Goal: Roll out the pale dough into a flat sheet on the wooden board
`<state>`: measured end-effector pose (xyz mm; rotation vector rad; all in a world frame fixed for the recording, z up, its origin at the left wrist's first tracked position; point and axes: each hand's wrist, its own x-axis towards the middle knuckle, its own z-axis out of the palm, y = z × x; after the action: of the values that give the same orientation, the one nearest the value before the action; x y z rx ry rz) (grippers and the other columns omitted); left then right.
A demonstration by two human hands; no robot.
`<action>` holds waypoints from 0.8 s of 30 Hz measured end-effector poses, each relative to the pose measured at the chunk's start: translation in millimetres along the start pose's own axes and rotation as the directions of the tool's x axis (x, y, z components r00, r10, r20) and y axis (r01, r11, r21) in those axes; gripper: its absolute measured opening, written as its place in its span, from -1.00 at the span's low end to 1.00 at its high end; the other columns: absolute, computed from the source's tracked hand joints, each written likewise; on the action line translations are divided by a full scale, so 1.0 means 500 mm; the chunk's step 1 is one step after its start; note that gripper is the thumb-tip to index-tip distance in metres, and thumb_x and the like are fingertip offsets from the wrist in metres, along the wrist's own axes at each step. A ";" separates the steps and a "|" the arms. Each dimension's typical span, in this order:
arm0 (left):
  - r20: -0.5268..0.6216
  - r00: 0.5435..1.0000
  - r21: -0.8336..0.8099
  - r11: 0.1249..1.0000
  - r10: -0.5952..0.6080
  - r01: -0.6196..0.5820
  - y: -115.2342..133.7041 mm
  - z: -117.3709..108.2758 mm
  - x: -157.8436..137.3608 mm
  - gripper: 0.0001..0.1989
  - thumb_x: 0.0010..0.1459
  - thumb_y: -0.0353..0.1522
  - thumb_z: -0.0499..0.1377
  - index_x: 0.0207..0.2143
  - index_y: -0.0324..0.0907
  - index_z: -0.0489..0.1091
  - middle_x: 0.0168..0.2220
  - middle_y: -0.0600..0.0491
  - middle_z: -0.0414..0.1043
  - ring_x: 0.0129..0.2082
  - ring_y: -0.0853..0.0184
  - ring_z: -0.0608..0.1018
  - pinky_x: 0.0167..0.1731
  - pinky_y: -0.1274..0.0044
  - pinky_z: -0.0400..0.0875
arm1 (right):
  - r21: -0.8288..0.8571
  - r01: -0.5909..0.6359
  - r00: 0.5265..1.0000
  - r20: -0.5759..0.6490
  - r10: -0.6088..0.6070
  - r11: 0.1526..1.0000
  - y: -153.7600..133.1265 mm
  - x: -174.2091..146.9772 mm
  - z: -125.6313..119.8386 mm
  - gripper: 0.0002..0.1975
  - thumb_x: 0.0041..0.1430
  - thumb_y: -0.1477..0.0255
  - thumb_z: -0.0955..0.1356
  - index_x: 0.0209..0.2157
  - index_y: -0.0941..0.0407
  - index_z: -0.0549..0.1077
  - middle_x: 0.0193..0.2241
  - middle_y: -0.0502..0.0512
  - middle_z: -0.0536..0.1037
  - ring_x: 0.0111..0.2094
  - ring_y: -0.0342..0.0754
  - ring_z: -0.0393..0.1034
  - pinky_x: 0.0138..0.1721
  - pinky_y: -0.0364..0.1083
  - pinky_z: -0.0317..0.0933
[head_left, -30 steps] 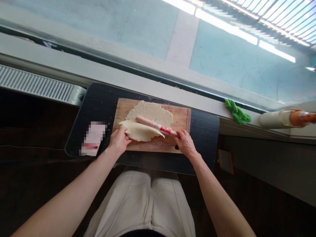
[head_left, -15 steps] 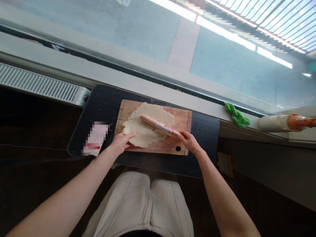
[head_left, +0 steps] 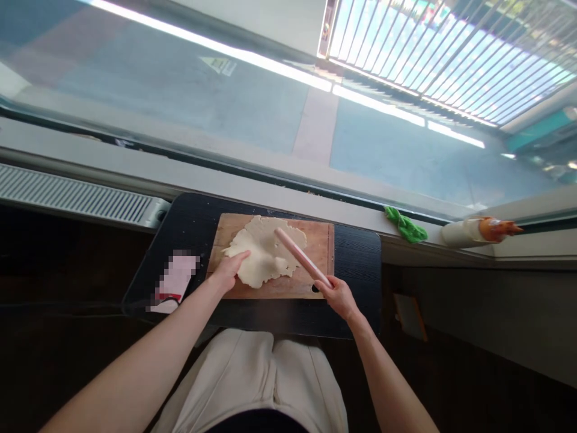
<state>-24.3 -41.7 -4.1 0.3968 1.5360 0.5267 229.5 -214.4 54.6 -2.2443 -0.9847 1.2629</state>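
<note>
A thin, ragged-edged sheet of dough [head_left: 255, 258] lies on a wooden cutting board [head_left: 320, 243]. At its left edge is my left hand [head_left: 228, 272], closed on the rim with the thumb on top; the other fingers are mostly hidden. My right hand [head_left: 337, 296] is wrapped round the near end of a pink rolling pin [head_left: 300, 255], close to the board's front right corner. The pin slants over the right part of the dough and looks raised off it, casting a shadow there.
The board rests on a black table [head_left: 360, 264] against a window sill [head_left: 252, 189]. A blurred pale object [head_left: 175, 279] lies at the table's left. On the sill are a green cloth [head_left: 406, 225] and a white bottle [head_left: 464, 231]. A radiator [head_left: 81, 195] stands left.
The rolling pin has swung steeper, its near end drawn toward me, and appears lifted from the dough. My left hand has moved slightly further over the dough's edge. The camera view has tilted up.
</note>
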 end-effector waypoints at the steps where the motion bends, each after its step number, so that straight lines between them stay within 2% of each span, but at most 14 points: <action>1: -0.006 1.000 0.014 1.000 0.015 -0.014 0.004 0.003 0.000 -0.66 -0.05 -0.41 0.31 -0.15 -0.22 0.43 -0.28 -0.03 0.55 -0.38 0.32 0.59 -0.38 0.53 0.52 | -0.043 0.000 1.000 -0.025 -0.001 0.999 -0.005 -0.009 -0.004 -0.57 0.11 0.04 0.26 -0.33 0.12 0.50 -0.58 -0.03 0.45 -0.55 -0.15 0.31 -0.52 -0.21 0.12; 4: -0.006 1.000 0.063 0.998 -0.026 0.026 0.010 -0.007 -0.005 -0.73 -0.02 -0.46 0.25 -0.20 -0.23 0.40 -0.33 -0.02 0.54 -0.39 0.29 0.59 -0.35 0.44 0.53 | -0.178 -0.015 0.995 -0.099 -0.002 0.984 -0.019 -0.034 -0.023 -0.57 0.20 0.07 0.18 -0.23 0.06 0.50 -0.48 -0.01 0.53 -0.44 -0.10 0.40 -0.45 -0.20 0.14; 7: -0.019 0.992 0.134 0.983 -0.124 0.125 0.004 -0.036 -0.020 -0.79 0.02 -0.47 0.19 -0.23 -0.21 0.35 -0.41 -0.02 0.52 -0.44 0.25 0.58 -0.36 0.32 0.53 | -0.344 -0.020 0.994 -0.103 -0.017 0.939 -0.026 -0.063 -0.048 -0.61 0.22 0.09 0.19 -0.13 -0.01 0.48 -0.40 -0.01 0.57 -0.33 -0.06 0.46 -0.38 -0.19 0.13; 11: -0.012 0.984 0.253 0.951 -0.178 0.175 -0.015 -0.069 -0.039 -0.86 0.02 -0.43 0.18 -0.30 -0.19 0.34 -0.41 -0.06 0.52 -0.43 0.26 0.59 -0.36 0.36 0.53 | -0.473 0.041 0.995 -0.063 -0.081 0.880 -0.042 -0.099 -0.074 -0.62 0.26 0.15 0.18 0.07 -0.15 0.33 -0.28 -0.04 0.60 -0.25 -0.03 0.50 -0.34 -0.17 0.13; 14: -0.036 0.992 0.378 0.917 -0.120 0.125 -0.020 -0.079 -0.044 -0.79 -0.06 -0.32 0.25 -0.34 -0.18 0.35 -0.37 -0.12 0.52 -0.36 0.14 0.60 -0.38 0.31 0.51 | -0.541 0.099 0.989 -0.040 -0.144 0.835 -0.077 -0.108 -0.079 -0.65 0.28 0.19 0.17 0.07 -0.19 0.32 -0.24 -0.06 0.59 -0.24 -0.05 0.49 -0.35 -0.17 0.12; 17: -0.124 0.991 0.497 0.868 0.046 0.022 -0.008 -0.084 -0.043 -0.65 -0.15 -0.29 0.29 -0.26 -0.18 0.36 -0.16 -0.24 0.47 -0.07 -0.09 0.50 -0.20 0.17 0.43 | -0.623 0.129 0.981 -0.034 -0.191 0.772 -0.126 -0.106 -0.080 -0.65 0.27 0.21 0.18 0.07 -0.18 0.32 -0.25 -0.04 0.59 -0.24 -0.06 0.48 -0.35 -0.17 0.12; 18: -0.151 0.976 0.567 0.823 0.157 -0.045 0.000 -0.084 -0.042 -0.59 -0.14 -0.29 0.28 -0.18 -0.18 0.35 -0.05 -0.26 0.41 0.04 -0.12 0.42 -0.11 0.14 0.37 | -0.646 0.131 0.981 -0.027 -0.194 0.752 -0.142 -0.105 -0.082 -0.65 0.27 0.22 0.19 0.06 -0.17 0.33 -0.26 -0.03 0.59 -0.25 -0.06 0.48 -0.35 -0.17 0.12; 19: -0.151 0.945 0.663 0.738 0.291 -0.121 0.008 -0.082 -0.040 -0.53 -0.12 -0.29 0.25 -0.10 -0.17 0.33 0.03 -0.26 0.33 0.12 -0.12 0.34 -0.04 0.15 0.32 | -0.667 0.131 0.981 -0.019 -0.193 0.733 -0.159 -0.105 -0.085 -0.66 0.26 0.22 0.19 0.05 -0.16 0.35 -0.27 -0.03 0.59 -0.25 -0.05 0.48 -0.35 -0.16 0.12; 21: -0.020 0.853 0.861 0.442 0.521 -0.250 0.025 -0.071 -0.033 -0.49 -0.03 -0.28 0.17 0.02 -0.17 0.28 0.11 -0.23 0.25 0.15 -0.05 0.31 0.02 0.22 0.28 | -0.702 0.127 0.981 -0.016 -0.194 0.701 -0.191 -0.106 -0.094 -0.66 0.26 0.22 0.19 0.03 -0.15 0.36 -0.28 -0.01 0.60 -0.27 -0.04 0.48 -0.35 -0.16 0.12; 22: 0.080 0.813 0.915 0.281 0.577 -0.289 0.034 -0.061 -0.028 -0.51 0.01 -0.27 0.13 0.03 -0.19 0.28 0.10 -0.21 0.26 0.12 0.00 0.35 0.01 0.27 0.29 | -0.721 0.118 0.981 -0.022 -0.192 0.683 -0.208 -0.107 -0.100 -0.67 0.25 0.22 0.20 0.01 -0.14 0.38 -0.29 0.00 0.60 -0.27 -0.03 0.49 -0.35 -0.15 0.13; 23: 0.165 0.790 0.935 0.161 0.591 -0.316 0.043 -0.048 -0.020 -0.53 0.04 -0.27 0.09 0.03 -0.20 0.28 0.08 -0.20 0.29 0.08 0.05 0.39 -0.01 0.33 0.31 | -0.740 0.109 0.982 -0.022 -0.187 0.664 -0.225 -0.107 -0.105 -0.68 0.25 0.23 0.20 -0.02 -0.12 0.42 -0.30 0.02 0.60 -0.28 -0.02 0.49 -0.34 -0.14 0.13; 24: 0.218 0.784 0.936 0.103 0.581 -0.337 0.051 -0.034 -0.011 -0.54 0.06 -0.27 0.07 0.03 -0.21 0.29 0.06 -0.18 0.30 0.06 0.09 0.40 -0.02 0.37 0.31 | -0.757 0.104 0.984 -0.015 -0.177 0.645 -0.244 -0.108 -0.111 -0.70 0.24 0.23 0.20 -0.07 -0.09 0.45 -0.32 0.04 0.60 -0.29 -0.02 0.49 -0.34 -0.13 0.13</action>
<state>-42.9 -24.9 14.5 1.9523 1.7852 -0.0124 210.5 -170.4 190.7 -2.6858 -1.8828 0.7162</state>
